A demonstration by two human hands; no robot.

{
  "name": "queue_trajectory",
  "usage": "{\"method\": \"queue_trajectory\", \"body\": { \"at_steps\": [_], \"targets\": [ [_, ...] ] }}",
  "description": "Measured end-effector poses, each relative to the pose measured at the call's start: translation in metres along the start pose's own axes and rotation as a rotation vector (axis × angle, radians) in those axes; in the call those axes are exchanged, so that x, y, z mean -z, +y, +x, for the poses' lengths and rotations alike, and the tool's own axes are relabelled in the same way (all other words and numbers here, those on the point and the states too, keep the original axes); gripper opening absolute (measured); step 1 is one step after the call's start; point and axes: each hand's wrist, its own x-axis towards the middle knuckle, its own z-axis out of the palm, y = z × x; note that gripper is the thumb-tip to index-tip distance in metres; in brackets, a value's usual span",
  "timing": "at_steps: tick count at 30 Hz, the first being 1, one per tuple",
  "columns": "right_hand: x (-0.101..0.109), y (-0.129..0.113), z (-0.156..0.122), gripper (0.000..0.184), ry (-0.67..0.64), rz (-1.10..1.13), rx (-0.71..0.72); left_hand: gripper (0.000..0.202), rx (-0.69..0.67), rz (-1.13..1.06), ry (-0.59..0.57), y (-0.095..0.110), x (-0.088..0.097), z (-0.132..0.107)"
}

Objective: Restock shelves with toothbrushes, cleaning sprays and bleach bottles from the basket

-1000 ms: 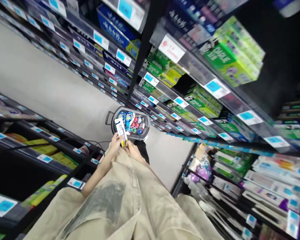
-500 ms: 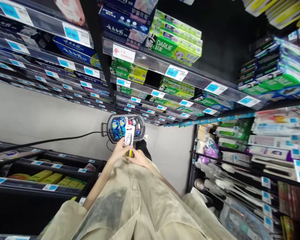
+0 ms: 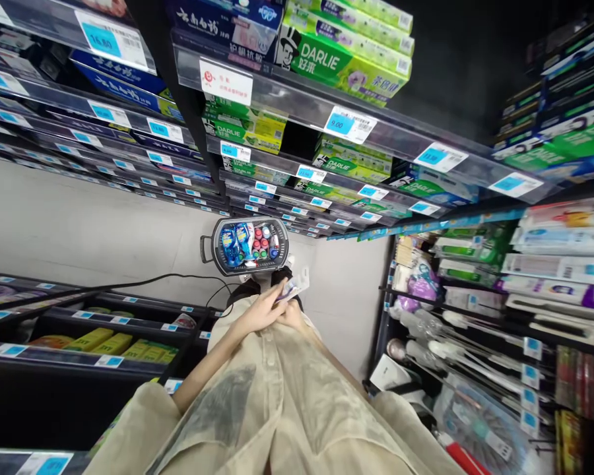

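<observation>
My left hand [image 3: 260,311] reaches forward over my beige shirt, fingers stretched along a small white packet [image 3: 294,285]. My right hand [image 3: 293,315] is mostly hidden behind the left hand and the shirt; it seems to grip the same packet from below. The packet is tilted to the right, just below a dark shopping basket [image 3: 216,253] on the floor. The basket holds blue blister packs [image 3: 236,240] and several small red and green items [image 3: 260,243].
Shop shelves close in on both sides. Green Darlie toothpaste boxes [image 3: 344,66] fill the upper shelves ahead, with blue price tags [image 3: 349,124] along the edges. Yellow packs [image 3: 103,343] lie on the low left shelf, toothbrush packs [image 3: 455,330] at right. A black cable [image 3: 129,284] crosses the floor.
The packet has swung from upright in front of the basket to tilted rightwards and lower. The view has turned a little, so the basket sits higher in the picture.
</observation>
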Motion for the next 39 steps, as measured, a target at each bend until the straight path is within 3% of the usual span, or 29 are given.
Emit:
{"method": "queue_trajectory", "body": {
  "at_steps": [5,9,14,20,24,28,31,39],
  "targets": [
    [0.007,0.005,-0.023,0.045,0.080,0.078,-0.011,0.044,-0.065,0.019,-0.143,0.016,-0.005,0.001],
    [0.009,0.001,-0.027,0.048,0.097,0.125,-0.025,0.042,-0.091,0.032,-0.171,0.018,-0.003,0.001],
    [0.009,-0.002,-0.025,0.043,0.090,0.180,-0.054,0.042,-0.098,0.036,-0.118,0.016,-0.004,-0.001],
    [0.013,-0.002,-0.035,0.027,0.115,0.249,-0.172,0.061,-0.181,0.038,-0.066,0.016,-0.008,-0.007],
    [0.016,-0.007,-0.039,0.011,0.148,0.253,-0.214,0.049,-0.144,0.010,0.006,0.019,-0.008,-0.008],
    [0.018,-0.010,-0.039,0.019,0.221,0.221,-0.260,0.026,-0.081,-0.044,0.088,0.019,-0.010,-0.009],
    [0.024,-0.014,-0.037,0.021,0.266,0.216,-0.266,0.020,-0.098,-0.065,0.115,0.018,-0.011,-0.010],
    [0.043,-0.039,-0.017,0.029,0.218,0.277,-0.171,0.028,-0.146,-0.139,0.282,0.021,-0.007,-0.008]
  ]
}}
